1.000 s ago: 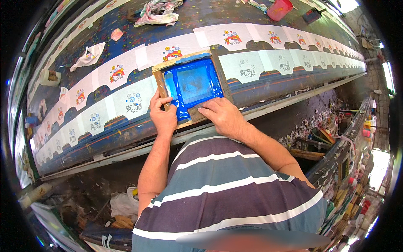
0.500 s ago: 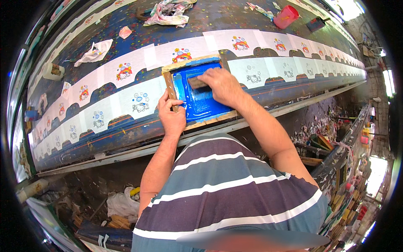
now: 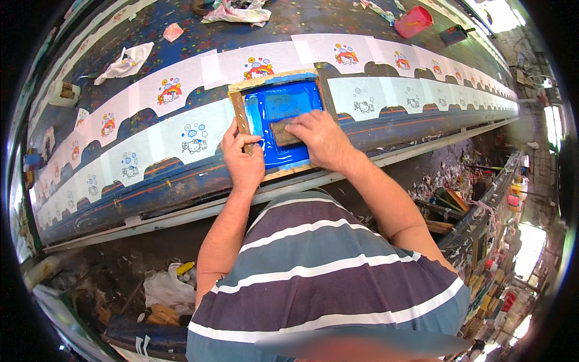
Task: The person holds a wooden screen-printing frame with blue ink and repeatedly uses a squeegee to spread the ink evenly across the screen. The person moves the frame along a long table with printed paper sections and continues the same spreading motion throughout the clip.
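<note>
- Pressure along the brown, rectangular, wood-like squeegee (image 3: pixel 284 134) should be even; the right hand (image 3: pixel 322 140) pinches its three-o'clock end.
- Left hand (image 3: pixel 244 161), gripping the brown, rectangular wooden frame (image 3: pixel 240 114) at eight o'clock, should keep it steady.
- Glossy blue ink (image 3: pixel 280 158) surrounds the squeegee inside; smooth, white, notched sheets (image 3: pixel 348 92) flank the frame at nine and three.

Your right hand (image 3: pixel 325 143) hides part of the squeegee (image 3: pixel 282 133), mid-frame. The top edge crops a stained cloth (image 3: pixel 241 15); prints (image 3: pixel 471 79) at far right are too small to tell.
</note>
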{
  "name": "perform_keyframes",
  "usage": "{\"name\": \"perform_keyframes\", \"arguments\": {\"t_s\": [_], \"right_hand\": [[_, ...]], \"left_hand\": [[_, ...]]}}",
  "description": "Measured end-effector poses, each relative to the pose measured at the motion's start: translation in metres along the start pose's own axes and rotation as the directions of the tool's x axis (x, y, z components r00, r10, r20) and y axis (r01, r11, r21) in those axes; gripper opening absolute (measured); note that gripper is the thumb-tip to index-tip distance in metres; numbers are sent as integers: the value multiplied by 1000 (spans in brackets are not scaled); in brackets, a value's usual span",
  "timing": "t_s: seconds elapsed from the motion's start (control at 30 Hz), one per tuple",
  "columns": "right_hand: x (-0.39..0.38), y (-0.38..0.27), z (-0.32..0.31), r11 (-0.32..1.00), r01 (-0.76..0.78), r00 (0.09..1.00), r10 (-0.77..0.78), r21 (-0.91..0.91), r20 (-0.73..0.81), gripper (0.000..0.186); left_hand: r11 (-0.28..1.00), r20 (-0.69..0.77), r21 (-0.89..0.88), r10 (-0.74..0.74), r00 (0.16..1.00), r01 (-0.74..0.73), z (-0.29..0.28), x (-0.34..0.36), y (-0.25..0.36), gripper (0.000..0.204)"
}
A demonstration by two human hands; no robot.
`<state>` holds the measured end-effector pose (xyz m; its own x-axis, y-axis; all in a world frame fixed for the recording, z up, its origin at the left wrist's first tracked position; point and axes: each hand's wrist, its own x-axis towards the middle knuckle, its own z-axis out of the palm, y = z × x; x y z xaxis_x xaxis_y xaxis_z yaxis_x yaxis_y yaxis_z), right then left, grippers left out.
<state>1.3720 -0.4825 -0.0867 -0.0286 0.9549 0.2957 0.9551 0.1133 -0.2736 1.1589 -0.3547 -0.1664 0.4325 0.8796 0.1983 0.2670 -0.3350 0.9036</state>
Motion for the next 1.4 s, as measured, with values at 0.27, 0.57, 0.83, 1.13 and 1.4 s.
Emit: {"name": "perform_keyframes", "arguments": {"t_s": [0.27, 0.57, 0.83, 1.13, 1.4], "right_hand": [[-43, -36, -13, 995, -52, 994, 43, 89, 97, 39], [-116, 4, -25, 898, -270, 874, 380, 347, -302, 38], [-210, 96, -51, 747, -373, 726, 604, 550, -329, 36], [-262, 158, -84, 737, -244, 818, 506, 631, -274, 39], [-261, 159, -88, 759, -214, 801, 497, 615, -333, 36]], "left_hand": [[999, 9, 41, -2, 1000, 2, -3, -3, -2, 35], [998, -29, -57, 32, 999, -34, 16, -1, 26, 36], [989, -25, -115, 87, 996, -89, 147, -18, 69, 35], [965, 27, -251, -72, 997, 77, 202, -29, 76, 40], [933, 34, -320, -163, 986, 165, 202, -30, 82, 39]]}}
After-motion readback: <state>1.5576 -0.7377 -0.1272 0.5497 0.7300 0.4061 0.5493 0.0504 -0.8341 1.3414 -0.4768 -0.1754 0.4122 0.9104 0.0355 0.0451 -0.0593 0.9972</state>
